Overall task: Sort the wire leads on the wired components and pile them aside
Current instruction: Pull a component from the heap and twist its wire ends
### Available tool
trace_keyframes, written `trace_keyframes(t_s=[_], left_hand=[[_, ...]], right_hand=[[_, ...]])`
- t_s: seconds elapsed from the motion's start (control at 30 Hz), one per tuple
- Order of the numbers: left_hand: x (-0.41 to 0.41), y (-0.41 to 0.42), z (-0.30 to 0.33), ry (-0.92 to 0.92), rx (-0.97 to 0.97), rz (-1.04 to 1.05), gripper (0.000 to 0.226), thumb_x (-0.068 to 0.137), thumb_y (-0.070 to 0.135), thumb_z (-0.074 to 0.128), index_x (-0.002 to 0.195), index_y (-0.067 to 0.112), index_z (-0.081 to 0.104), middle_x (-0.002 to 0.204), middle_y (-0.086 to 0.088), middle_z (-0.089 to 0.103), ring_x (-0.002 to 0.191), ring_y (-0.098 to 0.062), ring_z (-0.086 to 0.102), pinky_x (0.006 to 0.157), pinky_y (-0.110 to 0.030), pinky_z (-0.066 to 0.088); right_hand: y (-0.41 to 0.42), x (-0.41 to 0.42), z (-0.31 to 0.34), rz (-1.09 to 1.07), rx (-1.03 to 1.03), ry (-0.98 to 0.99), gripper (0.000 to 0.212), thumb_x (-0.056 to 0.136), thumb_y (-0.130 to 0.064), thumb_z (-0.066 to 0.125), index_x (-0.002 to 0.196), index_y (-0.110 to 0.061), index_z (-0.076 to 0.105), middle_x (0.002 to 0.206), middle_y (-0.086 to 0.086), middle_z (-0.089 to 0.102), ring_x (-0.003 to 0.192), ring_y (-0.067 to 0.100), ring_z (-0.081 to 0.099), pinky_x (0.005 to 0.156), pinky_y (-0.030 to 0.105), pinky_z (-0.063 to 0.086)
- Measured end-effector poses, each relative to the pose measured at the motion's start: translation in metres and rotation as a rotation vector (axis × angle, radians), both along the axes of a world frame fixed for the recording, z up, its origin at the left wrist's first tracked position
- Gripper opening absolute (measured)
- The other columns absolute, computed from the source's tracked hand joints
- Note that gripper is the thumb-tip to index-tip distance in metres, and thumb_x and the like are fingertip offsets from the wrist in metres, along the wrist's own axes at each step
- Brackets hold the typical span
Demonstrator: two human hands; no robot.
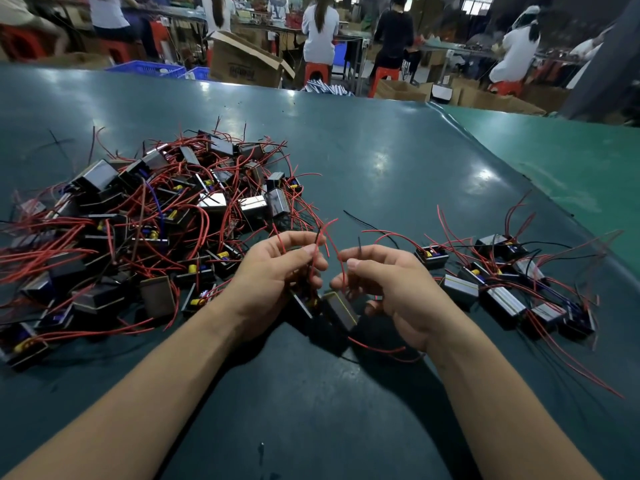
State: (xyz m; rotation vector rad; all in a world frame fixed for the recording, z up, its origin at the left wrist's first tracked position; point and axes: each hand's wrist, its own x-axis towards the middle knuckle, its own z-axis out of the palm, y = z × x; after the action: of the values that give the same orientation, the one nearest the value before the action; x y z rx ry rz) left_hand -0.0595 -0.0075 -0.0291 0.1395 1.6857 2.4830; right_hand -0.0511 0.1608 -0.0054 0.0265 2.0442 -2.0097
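A small black box-shaped component (pixel 341 311) with red and black leads sits low between my hands over the dark green table (pixel 346 168). My left hand (pixel 277 271) pinches thin red and black leads between thumb and fingers. My right hand (pixel 384 278) pinches a red lead and a short black lead that sticks up. To the left lies a big tangled heap of wired components (pixel 145 220). To the right, a smaller pile of components (pixel 509 289) lies with leads spread outward.
A loose black wire (pixel 363 223) lies on the table beyond my hands. The table's right part is a lighter green mat (pixel 561 161). Behind the far edge are cardboard boxes (pixel 242 60), blue crates (pixel 149 68), red stools and seated people with their backs turned.
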Motion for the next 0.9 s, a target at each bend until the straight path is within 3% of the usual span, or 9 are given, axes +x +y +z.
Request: trace_keyframes(t_s=[0.13,0.23,0.33,0.4,0.53,0.6,0.7,0.9], left_hand=[[0.003,0.003,0.003,-0.004,0.047,-0.040,0.023,0.078,0.014,0.063,0.098,0.006,0.060,0.068,-0.004,0.065,0.037,-0.005,0.041,0.049,-0.022,0.050],[0.004,0.006,0.001,0.020,0.010,-0.005,0.021,0.077,0.017,0.064,0.094,0.005,0.062,0.068,-0.004,0.064,0.038,-0.005,0.044,0.048,-0.023,0.051],[0.004,0.008,-0.002,0.038,-0.051,0.044,0.012,0.082,0.016,0.061,0.090,0.008,0.061,0.063,-0.004,0.062,0.044,-0.009,0.054,0.049,-0.020,0.050],[0.004,0.009,-0.001,0.045,-0.053,0.026,0.006,0.085,0.013,0.059,0.089,0.009,0.058,0.059,-0.001,0.061,0.041,-0.008,0.049,0.044,-0.016,0.044],[0.007,0.011,0.000,0.069,-0.100,0.023,0.006,0.086,0.013,0.059,0.088,0.008,0.057,0.058,0.001,0.058,0.034,-0.003,0.035,0.040,-0.013,0.038],[0.008,0.012,-0.001,0.102,-0.164,0.031,0.007,0.088,0.013,0.061,0.087,0.007,0.057,0.058,0.003,0.060,0.035,-0.005,0.040,0.041,-0.016,0.040],[0.011,0.012,0.000,0.108,-0.219,0.043,0.020,0.078,0.026,0.065,0.084,0.007,0.059,0.056,-0.001,0.061,0.040,-0.011,0.053,0.043,-0.022,0.042],[0.013,0.010,0.001,0.114,-0.231,0.037,0.025,0.075,0.027,0.066,0.079,0.004,0.059,0.063,-0.005,0.066,0.051,-0.014,0.058,0.049,-0.022,0.049]], right_hand=[[-0.001,0.002,-0.001,0.079,-0.031,-0.007,0.009,0.095,-0.021,0.059,0.090,-0.016,0.065,0.063,0.000,0.063,0.055,0.009,0.054,0.045,0.019,0.034],[-0.003,0.001,-0.002,0.028,-0.101,-0.002,0.010,0.094,-0.013,0.059,0.087,-0.014,0.066,0.066,0.002,0.062,0.057,0.012,0.054,0.050,0.022,0.035],[-0.005,0.000,-0.002,-0.048,-0.242,-0.007,0.011,0.091,-0.001,0.060,0.090,-0.010,0.066,0.073,0.003,0.064,0.056,0.016,0.063,0.045,0.021,0.047],[-0.007,0.001,-0.004,-0.045,-0.314,0.001,0.013,0.089,0.002,0.060,0.090,-0.010,0.066,0.073,0.004,0.066,0.059,0.019,0.066,0.049,0.022,0.052],[-0.010,0.000,-0.007,-0.052,-0.253,0.080,0.012,0.077,-0.005,0.072,0.078,-0.017,0.070,0.075,0.007,0.069,0.061,0.013,0.060,0.045,0.016,0.039],[-0.008,-0.001,-0.008,-0.065,-0.278,0.077,0.010,0.072,-0.009,0.073,0.078,-0.014,0.069,0.071,0.006,0.069,0.057,0.011,0.057,0.045,0.016,0.039],[-0.006,-0.001,-0.009,-0.066,-0.367,0.060,0.014,0.070,-0.008,0.072,0.082,-0.006,0.066,0.072,0.010,0.069,0.056,0.014,0.064,0.050,0.018,0.051],[-0.006,-0.002,-0.009,-0.050,-0.415,0.107,0.016,0.066,-0.004,0.072,0.079,-0.001,0.065,0.073,0.009,0.069,0.065,0.019,0.068,0.059,0.022,0.057]])
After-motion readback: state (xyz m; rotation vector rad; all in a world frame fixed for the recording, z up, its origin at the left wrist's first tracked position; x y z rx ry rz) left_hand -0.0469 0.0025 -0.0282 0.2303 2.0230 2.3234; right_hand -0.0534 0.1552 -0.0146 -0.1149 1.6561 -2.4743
